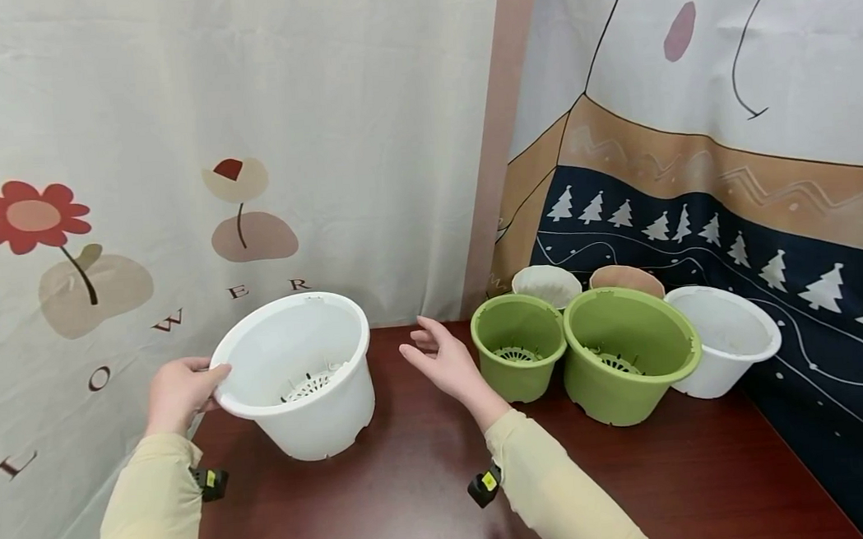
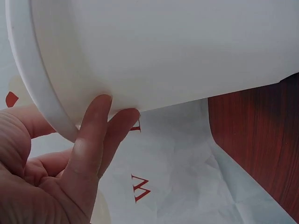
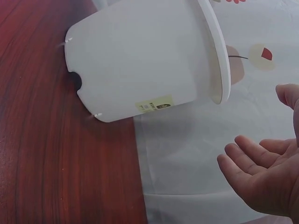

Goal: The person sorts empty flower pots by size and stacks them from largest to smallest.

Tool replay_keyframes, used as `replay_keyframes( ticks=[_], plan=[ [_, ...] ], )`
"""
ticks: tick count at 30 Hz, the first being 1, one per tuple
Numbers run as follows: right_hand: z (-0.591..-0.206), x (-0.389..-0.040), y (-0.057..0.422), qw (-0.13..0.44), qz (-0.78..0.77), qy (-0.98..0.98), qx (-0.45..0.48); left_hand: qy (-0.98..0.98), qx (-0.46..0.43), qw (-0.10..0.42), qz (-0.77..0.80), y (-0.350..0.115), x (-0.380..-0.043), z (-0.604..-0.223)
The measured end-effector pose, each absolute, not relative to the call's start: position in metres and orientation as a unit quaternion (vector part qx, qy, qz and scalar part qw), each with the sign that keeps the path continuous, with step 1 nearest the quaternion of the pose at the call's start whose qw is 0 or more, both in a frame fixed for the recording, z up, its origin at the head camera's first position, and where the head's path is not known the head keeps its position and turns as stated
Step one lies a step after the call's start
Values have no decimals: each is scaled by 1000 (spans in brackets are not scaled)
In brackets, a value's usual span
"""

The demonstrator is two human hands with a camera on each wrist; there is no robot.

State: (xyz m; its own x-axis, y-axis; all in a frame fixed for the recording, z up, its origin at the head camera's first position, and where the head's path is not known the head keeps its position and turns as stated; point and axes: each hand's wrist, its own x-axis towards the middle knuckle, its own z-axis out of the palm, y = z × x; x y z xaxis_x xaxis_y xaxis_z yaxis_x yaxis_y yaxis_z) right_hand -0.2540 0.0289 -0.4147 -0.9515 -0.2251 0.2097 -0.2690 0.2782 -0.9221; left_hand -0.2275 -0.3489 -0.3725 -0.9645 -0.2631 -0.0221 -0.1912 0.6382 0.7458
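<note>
A large white plastic flower pot with a slotted drainage base is at the left of the table. My left hand pinches its rim at the left side, thumb over the edge and fingers underneath on the outer wall. In the left wrist view, those fingers touch the wall just below the rim. To the right of the pot, my right hand hovers with relaxed fingers, apart from it and holding nothing. The right wrist view shows a small printed label on the white pot.
A small green pot and a larger green pot stand at the table's right. Behind them are a small white pot, a pinkish pot and another white pot. Printed curtains border the dark red table.
</note>
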Motion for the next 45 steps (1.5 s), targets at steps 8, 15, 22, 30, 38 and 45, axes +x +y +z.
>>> replay_keyframes(
  ticks=[8, 15, 22, 30, 38, 45],
  plan=[
    [-409, -257, 24, 9, 580, -800, 156, -922, 135, 66, -358, -348, -228, -372],
    [-410, -260, 22, 2, 578, -802, 154, -918, 139, 72, -365, -344, -227, -370],
    [-410, -261, 17, -21, 594, -789, 158, -918, 128, 77, -368, -339, -226, -368],
    [-406, -258, 17, -33, 629, -761, 155, -895, 104, 76, -428, -324, -221, -361],
    [-401, -252, 25, -33, 669, -726, 157, -898, 65, 67, -430, -302, -216, -354],
    [-394, -239, 46, -16, 662, -733, 158, -888, 46, 56, -454, -278, -216, -351]
  ],
)
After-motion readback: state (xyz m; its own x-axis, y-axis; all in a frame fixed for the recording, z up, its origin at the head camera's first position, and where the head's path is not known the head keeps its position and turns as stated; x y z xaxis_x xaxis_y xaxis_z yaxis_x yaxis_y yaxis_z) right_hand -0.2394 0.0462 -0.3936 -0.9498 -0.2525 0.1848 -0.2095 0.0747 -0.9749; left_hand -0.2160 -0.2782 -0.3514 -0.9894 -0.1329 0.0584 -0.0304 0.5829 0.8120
